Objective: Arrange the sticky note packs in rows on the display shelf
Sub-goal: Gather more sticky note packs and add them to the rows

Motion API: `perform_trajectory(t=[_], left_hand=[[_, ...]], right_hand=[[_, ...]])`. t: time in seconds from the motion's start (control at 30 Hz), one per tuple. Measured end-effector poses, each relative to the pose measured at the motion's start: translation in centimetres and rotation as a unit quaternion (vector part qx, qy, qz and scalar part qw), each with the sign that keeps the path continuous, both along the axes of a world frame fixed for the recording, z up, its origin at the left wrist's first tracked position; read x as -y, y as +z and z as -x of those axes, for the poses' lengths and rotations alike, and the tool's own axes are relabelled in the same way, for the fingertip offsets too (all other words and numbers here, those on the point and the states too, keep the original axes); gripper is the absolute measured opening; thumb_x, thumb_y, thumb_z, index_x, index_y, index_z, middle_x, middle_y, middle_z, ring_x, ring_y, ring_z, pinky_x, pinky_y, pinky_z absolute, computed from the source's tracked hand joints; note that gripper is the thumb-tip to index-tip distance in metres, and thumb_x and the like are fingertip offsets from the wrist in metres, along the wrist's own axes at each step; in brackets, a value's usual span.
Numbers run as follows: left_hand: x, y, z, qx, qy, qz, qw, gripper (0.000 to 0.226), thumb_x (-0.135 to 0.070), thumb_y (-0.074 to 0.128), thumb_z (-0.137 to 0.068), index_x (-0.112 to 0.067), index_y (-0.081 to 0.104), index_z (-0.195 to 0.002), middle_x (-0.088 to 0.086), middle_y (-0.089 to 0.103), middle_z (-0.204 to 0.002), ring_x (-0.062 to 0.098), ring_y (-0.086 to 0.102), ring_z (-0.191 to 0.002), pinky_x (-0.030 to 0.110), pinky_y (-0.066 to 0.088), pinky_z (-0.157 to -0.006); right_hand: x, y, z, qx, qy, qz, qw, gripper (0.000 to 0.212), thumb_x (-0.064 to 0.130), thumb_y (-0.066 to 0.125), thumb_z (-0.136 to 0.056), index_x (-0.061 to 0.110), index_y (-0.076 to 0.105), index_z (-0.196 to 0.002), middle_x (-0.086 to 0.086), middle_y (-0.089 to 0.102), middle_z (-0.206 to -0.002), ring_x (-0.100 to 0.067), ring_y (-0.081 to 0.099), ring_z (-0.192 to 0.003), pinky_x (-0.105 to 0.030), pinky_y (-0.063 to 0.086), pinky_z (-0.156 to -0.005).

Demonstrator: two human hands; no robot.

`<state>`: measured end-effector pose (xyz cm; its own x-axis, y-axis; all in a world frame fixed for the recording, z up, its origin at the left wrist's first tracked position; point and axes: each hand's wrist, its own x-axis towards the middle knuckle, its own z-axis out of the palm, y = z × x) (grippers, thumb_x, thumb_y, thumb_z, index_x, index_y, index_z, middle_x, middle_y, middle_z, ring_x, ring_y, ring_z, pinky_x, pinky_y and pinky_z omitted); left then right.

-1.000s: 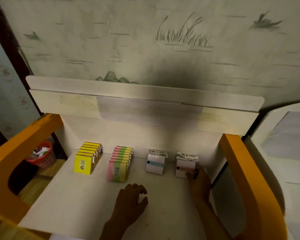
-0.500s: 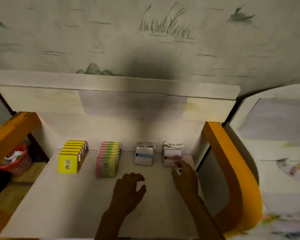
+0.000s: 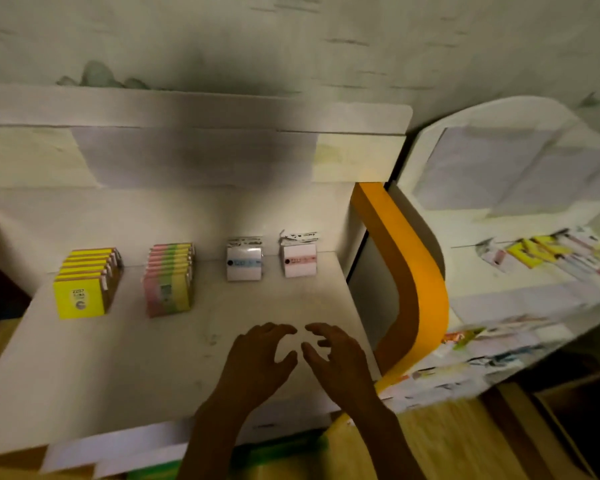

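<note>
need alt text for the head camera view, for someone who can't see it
Two empty hands, left hand and right hand, hover with fingers loosely curled over a white shelf. Along its back stand four rows of sticky notes: yellow packs, pink-green packs, a blue-banded pack and a pink-banded pack.

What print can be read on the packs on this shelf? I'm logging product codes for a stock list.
Nothing reads for certain.
Front yellow pack: a short dark line above a round mark, too blurred to read.
Front pink, green and yellow pack: small label, unreadable.
Blue-band white pack: blurred band print beside a black dot.
Pink-band white pack: likewise blurred.
Both packs' top cards: dark print, illegible.
</note>
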<state>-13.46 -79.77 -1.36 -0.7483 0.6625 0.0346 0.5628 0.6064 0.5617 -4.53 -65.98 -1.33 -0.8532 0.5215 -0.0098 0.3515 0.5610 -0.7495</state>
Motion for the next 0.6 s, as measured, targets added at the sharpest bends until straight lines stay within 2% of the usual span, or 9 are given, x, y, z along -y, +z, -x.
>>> perform_trajectory(t=[0.2,0.33,0.43,0.53,0.6], left_hand=[[-1.4,0.5,-4.9,0.011,0.001,0.02,1.0,0.039,-0.044,0.059,-0.09,-0.042,0.054,-0.129,-0.016,0.059,-0.126,0.004,0.054,-0.11,0.024,0.043,-0.098],[-3.5,0.6,-9.6,0.019,0.011,0.04,0.999,0.035,-0.045,0.06,-0.089,-0.043,0.057,-0.124,-0.017,0.062,-0.119,0.004,0.056,-0.104,0.02,0.042,-0.088],[-6.4,1.1,-14.3,0.035,0.011,0.038,0.999,0.03,-0.043,0.059,-0.09,-0.04,0.06,-0.119,-0.016,0.062,-0.115,0.007,0.058,-0.104,0.023,0.044,-0.088],[-9.8,1.9,-19.3,0.056,0.012,0.019,0.998,0.023,-0.038,0.061,-0.091,-0.038,0.062,-0.114,-0.022,0.057,-0.11,0.003,0.057,-0.103,0.026,0.048,-0.092],[-12.4,2.2,-22.1,0.036,-0.003,0.014,0.999,0.022,-0.035,0.064,-0.09,-0.037,0.064,-0.111,-0.023,0.059,-0.108,-0.002,0.058,-0.099,0.019,0.048,-0.085]], right_hand=[[-1.6,-1.0,-6.1,-0.01,-0.014,0.043,0.999,0.03,0.039,0.062,-0.092,0.036,0.06,-0.122,0.015,0.062,-0.125,-0.001,0.059,-0.102,-0.022,0.052,-0.09],[-4.1,0.0,-11.1,-0.026,0.001,0.043,0.999,0.028,0.033,0.063,-0.092,0.031,0.063,-0.12,0.013,0.065,-0.119,-0.003,0.061,-0.102,-0.028,0.054,-0.091],[-7.1,0.4,-16.4,-0.033,0.016,0.027,0.999,0.024,0.035,0.061,-0.093,0.03,0.065,-0.116,0.011,0.067,-0.111,-0.004,0.062,-0.098,-0.029,0.055,-0.087],[-11.0,0.7,-22.1,-0.021,0.008,0.017,1.0,0.023,0.036,0.062,-0.091,0.03,0.066,-0.113,0.014,0.065,-0.111,-0.002,0.06,-0.098,-0.025,0.052,-0.088],[-13.7,1.0,-25.5,-0.022,-0.006,0.032,0.999,0.023,0.034,0.064,-0.091,0.029,0.067,-0.113,0.014,0.066,-0.112,-0.001,0.06,-0.099,-0.024,0.052,-0.088]])
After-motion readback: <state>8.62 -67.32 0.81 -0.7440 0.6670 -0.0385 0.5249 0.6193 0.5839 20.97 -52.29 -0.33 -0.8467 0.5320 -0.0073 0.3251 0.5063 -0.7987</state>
